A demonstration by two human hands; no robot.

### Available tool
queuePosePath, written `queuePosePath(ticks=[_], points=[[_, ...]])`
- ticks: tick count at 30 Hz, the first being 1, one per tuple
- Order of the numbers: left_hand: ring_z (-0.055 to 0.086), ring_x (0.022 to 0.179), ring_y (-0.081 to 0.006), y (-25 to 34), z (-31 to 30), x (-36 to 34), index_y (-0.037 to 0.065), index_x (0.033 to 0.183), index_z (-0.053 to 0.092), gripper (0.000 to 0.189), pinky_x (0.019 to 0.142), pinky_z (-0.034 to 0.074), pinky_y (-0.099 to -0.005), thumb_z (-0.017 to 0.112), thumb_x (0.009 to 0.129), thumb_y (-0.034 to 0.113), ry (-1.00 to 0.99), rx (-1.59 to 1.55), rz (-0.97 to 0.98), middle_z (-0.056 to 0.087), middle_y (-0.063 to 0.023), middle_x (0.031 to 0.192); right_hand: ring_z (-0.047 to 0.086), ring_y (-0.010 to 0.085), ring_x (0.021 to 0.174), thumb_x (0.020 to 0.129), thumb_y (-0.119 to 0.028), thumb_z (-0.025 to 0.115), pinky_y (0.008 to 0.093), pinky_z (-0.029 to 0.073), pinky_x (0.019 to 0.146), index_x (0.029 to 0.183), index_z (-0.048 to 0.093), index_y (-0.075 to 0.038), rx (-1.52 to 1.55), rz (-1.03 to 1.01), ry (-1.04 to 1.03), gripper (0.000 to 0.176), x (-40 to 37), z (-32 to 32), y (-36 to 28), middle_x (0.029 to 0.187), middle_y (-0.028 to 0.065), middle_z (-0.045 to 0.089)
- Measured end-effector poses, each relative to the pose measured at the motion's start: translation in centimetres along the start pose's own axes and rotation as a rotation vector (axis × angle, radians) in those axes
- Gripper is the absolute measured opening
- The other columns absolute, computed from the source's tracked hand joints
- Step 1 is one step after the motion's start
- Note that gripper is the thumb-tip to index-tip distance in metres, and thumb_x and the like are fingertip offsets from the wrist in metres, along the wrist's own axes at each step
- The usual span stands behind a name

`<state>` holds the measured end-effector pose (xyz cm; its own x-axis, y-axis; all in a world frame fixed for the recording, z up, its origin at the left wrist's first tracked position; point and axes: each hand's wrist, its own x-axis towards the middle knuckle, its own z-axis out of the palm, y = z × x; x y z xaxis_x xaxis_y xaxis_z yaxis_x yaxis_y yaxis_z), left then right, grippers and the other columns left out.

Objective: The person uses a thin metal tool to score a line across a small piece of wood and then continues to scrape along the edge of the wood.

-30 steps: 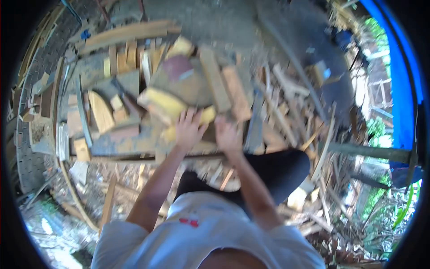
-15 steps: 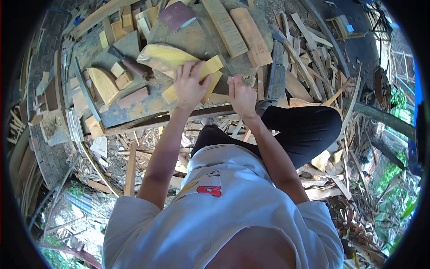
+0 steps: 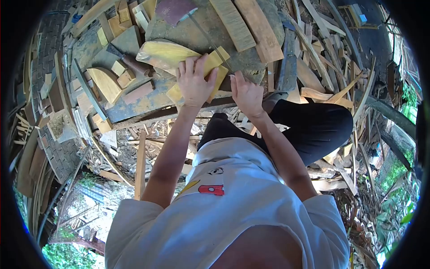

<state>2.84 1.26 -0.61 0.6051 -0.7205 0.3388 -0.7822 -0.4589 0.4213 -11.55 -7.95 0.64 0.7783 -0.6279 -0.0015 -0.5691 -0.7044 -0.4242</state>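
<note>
Outdoor work spot, seen from above. Worn grey-blue wooden workbench top [image 3: 134,105] across the upper left and middle of the frame, crowded with offcuts. At top centre a grey-brown slab [image 3: 201,38], carrying a dark red sheet of sandpaper [image 3: 172,9] and two long tan planks [image 3: 244,24] laid side by side. Left of the slab, a curved pale wooden piece [image 3: 105,83], small square blocks and a brown-handled tool [image 3: 134,65]. Grey brick paving [image 3: 49,148] down the left edge; heaps of splintered wood scraps [image 3: 322,58] at upper right and under the bench; green foliage [image 3: 67,255] at lower left. White shirt [image 3: 224,210] filling the bottom, black trouser leg [image 3: 313,127] at right of centre. Yellow wooden strips [image 3: 218,60]: flat, straight-edged, bright yellow, lying slantwise at the near edge of the bench in the upper middle, their upper ends just beside a larger yellow wedge-shaped block [image 3: 163,51] and touching the slab. Left hand [image 3: 195,83] laid palm down on the strips, fingers spread, pressing them to the bench. Right hand [image 3: 247,94] just right of the strips at the bench edge, fingers drawn together and pointing toward the strips' upper ends; cannot tell whether anything is pinched between them.
</note>
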Motion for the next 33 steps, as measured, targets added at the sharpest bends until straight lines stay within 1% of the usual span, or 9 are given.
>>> queuePosePath(ticks=[6, 8, 12, 20, 23, 26, 28, 30, 33], points=[[0.054, 0.092, -0.0258, 0.1, -0.2, 0.4, 0.012, 0.114, 0.064, 0.047, 0.078, 0.043, -0.0408, 0.076, 0.074, 0.034, 0.001, 0.069, -0.004, 0.055, -0.0036, 0.101, 0.065, 0.0319, 0.057, 0.096, -0.018, 0.055, 0.0403, 0.05, 0.048, 0.09, 0.053, -0.007, 0.075, -0.051, 0.026, 0.012, -0.5, -0.8, 0.1, 0.07, 0.0125, 0.066], [0.054, 0.09, -0.0276, 0.4, -0.4, 0.4, 0.014, 0.118, 0.061, 0.048, 0.078, 0.045, -0.0416, 0.075, 0.076, 0.031, -0.015, 0.05, 0.016, 0.055, -0.0054, 0.1, 0.065, 0.032, 0.057, 0.096, -0.018, 0.055, 0.0397, 0.05, 0.048, 0.09, 0.052, -0.006, 0.018, -0.07, -0.049, 0.013, -1.0, -1.2, 0.3, 0.07, 0.0128, 0.065], [0.054, 0.09, -0.0274, 0.4, -0.5, 0.5, 0.014, 0.116, 0.062, 0.046, 0.077, 0.044, -0.0403, 0.075, 0.076, 0.032, -0.026, 0.066, 0.011, 0.054, -0.0055, 0.099, 0.065, 0.0285, 0.051, 0.096, -0.02, 0.055, 0.0387, 0.05, 0.045, 0.089, 0.052, -0.009, -0.178, -0.081, -0.052, 0.013, -1.0, -1.2, -0.3, 0.063, 0.0099, 0.065], [0.054, 0.087, -0.0255, 0.5, 0.1, 0.4, 0.013, 0.112, 0.062, 0.045, 0.075, 0.043, -0.04, 0.076, 0.075, 0.035, 0.023, 0.053, -0.021, 0.054, -0.0046, 0.095, 0.066, 0.0233, 0.047, 0.095, -0.026, 0.055, 0.0348, 0.051, 0.041, 0.082, 0.051, -0.014, -0.335, -0.088, -0.008, 0.018, 2.1, 0.1, -2.0, 0.053, 0.0046, 0.063], [0.053, 0.091, -0.0268, 0.6, 0.0, 0.2, 0.012, 0.109, 0.064, 0.043, 0.078, 0.042, -0.0409, 0.074, 0.075, 0.036, 0.015, 0.052, -0.065, 0.054, -0.0052, 0.098, 0.065, 0.025, 0.047, 0.096, -0.025, 0.055, 0.0363, 0.051, 0.042, 0.086, 0.054, -0.012, -0.288, -0.12, 0.018, 0.016, 0.3, -1.3, -1.6, 0.053, 0.0068, 0.062], [0.053, 0.092, -0.0264, 0.4, 0.1, 0.5, 0.013, 0.109, 0.064, 0.044, 0.079, 0.043, -0.0409, 0.074, 0.074, 0.036, 0.037, 0.037, -0.062, 0.054, -0.0049, 0.098, 0.065, 0.0268, 0.048, 0.096, -0.024, 0.055, 0.0382, 0.052, 0.043, 0.091, 0.056, -0.01, -0.292, -0.054, -0.112, 0.015, -2.8, -2.2, 0.1, 0.053, 0.009, 0.062], [0.054, 0.088, -0.026, 0.6, -0.2, 0.4, 0.014, 0.11, 0.063, 0.044, 0.075, 0.043, -0.0401, 0.075, 0.075, 0.036, 0.038, 0.043, -0.029, 0.055, -0.0044, 0.095, 0.065, 0.0281, 0.048, 0.095, -0.023, 0.055, 0.0397, 0.052, 0.044, 0.095, 0.058, -0.009, -0.258, -0.031, -0.109, 0.014, -3.9, -2.8, 0.2, 0.054, 0.0104, 0.062], [0.054, 0.089, -0.0261, 0.7, -0.2, 0.5, 0.014, 0.11, 0.063, 0.044, 0.075, 0.043, -0.0401, 0.075, 0.074, 0.035, 0.039, 0.043, -0.02, 0.055, -0.0046, 0.095, 0.066, 0.0273, 0.049, 0.096, -0.023, 0.054, 0.0386, 0.052, 0.043, 0.094, 0.057, -0.009, -0.287, -0.007, -0.118, 0.014, -3.1, -2.2, 0.0, 0.055, 0.0096, 0.063], [0.054, 0.09, -0.0257, 0.8, -0.1, 0.4, 0.014, 0.109, 0.063, 0.041, 0.075, 0.043, -0.04, 0.073, 0.074, 0.034, 0.035, 0.055, -0.04, 0.054, -0.0047, 0.096, 0.065, 0.0284, 0.049, 0.097, -0.024, 0.054, 0.0392, 0.051, 0.043, 0.106, 0.059, -0.007, -0.307, -0.071, -0.105, 0.02, -0.6, -0.9, -1.1, 0.054, 0.0114, 0.062]])
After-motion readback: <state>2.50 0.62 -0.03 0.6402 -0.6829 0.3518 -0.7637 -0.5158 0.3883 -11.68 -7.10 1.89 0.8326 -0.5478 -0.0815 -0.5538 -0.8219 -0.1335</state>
